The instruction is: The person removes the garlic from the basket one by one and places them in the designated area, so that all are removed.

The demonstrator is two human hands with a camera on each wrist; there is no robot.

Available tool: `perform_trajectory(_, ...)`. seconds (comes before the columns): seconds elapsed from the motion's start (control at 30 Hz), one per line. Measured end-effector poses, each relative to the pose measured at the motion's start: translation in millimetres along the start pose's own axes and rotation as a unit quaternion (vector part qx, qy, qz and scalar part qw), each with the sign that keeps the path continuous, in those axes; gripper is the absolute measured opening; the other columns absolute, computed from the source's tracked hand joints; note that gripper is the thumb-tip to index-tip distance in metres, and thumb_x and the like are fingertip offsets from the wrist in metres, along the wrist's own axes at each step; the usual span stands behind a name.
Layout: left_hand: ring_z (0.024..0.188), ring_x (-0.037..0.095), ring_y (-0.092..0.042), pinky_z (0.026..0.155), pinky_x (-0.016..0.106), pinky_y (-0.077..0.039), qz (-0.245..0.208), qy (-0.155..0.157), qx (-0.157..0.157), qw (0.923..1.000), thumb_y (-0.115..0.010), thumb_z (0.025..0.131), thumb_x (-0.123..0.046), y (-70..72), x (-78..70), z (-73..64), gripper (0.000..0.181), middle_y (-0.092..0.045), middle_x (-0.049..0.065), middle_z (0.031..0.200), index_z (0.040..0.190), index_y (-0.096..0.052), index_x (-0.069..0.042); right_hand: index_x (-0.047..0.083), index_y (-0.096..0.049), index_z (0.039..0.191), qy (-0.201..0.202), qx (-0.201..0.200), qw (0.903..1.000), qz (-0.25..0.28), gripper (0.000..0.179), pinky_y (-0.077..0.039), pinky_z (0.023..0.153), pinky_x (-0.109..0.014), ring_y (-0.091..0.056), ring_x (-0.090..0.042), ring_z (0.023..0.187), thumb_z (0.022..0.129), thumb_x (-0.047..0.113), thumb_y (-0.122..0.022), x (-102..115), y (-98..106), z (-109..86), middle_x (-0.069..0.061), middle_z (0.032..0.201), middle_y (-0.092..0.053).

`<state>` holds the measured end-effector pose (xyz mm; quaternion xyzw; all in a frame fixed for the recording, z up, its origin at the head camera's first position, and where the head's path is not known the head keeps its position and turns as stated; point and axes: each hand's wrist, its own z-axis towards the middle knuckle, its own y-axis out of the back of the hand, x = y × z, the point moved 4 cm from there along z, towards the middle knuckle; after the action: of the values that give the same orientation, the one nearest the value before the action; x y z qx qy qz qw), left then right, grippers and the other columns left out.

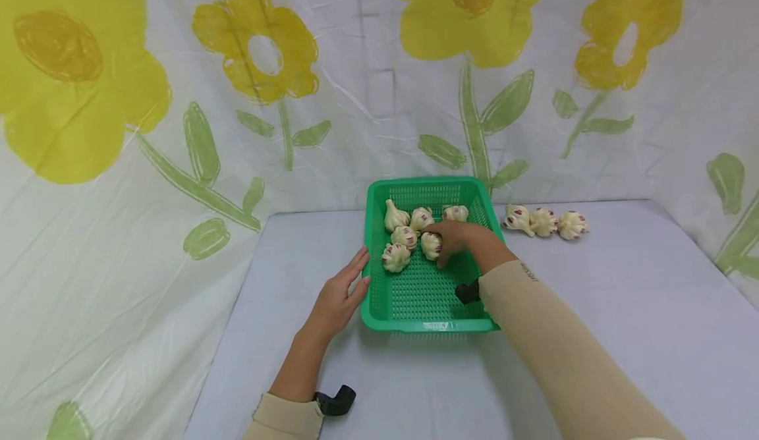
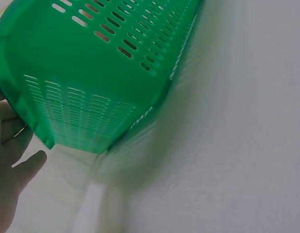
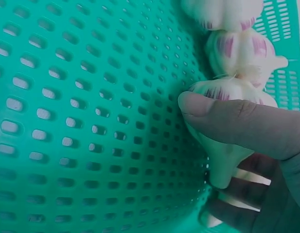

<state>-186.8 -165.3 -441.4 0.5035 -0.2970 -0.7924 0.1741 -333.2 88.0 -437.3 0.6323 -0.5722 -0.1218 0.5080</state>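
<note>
Inside a green plastic basket (image 1: 435,325), my right hand (image 1: 453,237) grips a garlic bulb (image 1: 431,246). In the right wrist view the thumb (image 3: 237,121) lies across that bulb (image 3: 222,145), with fingers curled behind its stem. Several other bulbs lie around it in the basket, among them one with an upright stem (image 1: 395,216) and one nearest the front (image 1: 395,257). My left hand (image 1: 339,298) touches the basket's left rim, its fingers fairly straight. The left wrist view shows those fingers (image 2: 16,141) against the basket's outer wall (image 2: 91,63).
Three garlic bulbs (image 1: 544,222) sit in a row on the white table (image 1: 593,308), right of the basket. A white cloth with yellow flowers (image 1: 332,130) hangs behind and along the sides. Each wrist carries a small black device (image 1: 336,400).
</note>
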Motion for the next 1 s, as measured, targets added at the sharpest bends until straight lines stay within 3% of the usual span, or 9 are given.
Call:
perform_trajectory(0.43, 0.145, 0.015, -0.033, 0.116, 0.042, -0.035, -0.003, 0.025, 0.011, 0.9996, -0.047, 0.104, -0.033, -0.3, 2.2, 1.2, 0.051, -0.025, -0.01, 0.161, 0.151, -0.04, -0.012, 0.012, -0.041, 0.15, -0.015, -0.006, 0.9996, -0.024, 0.086, -0.045, 0.104, -0.053, -0.045, -0.038, 0.134, 0.077, 0.026, -0.085, 5, 1, 0.0, -0.018, 0.148, -0.045)
perform_trajectory(1.0, 0.144, 0.015, -0.034, 0.115, 0.041, -0.036, -0.014, 0.019, 0.01, 0.9997, -0.049, 0.104, -0.029, 0.3, 2.5, 2.3, 0.05, -0.03, -0.006, 0.16, 0.15, -0.042, -0.011, 0.01, -0.044, 0.148, -0.045, -0.01, 0.9986, -0.028, 0.087, -0.041, 0.108, -0.053, -0.042, -0.037, 0.136, 0.077, 0.043, -0.083, 6, 0, 6.6, -0.017, 0.149, -0.044)
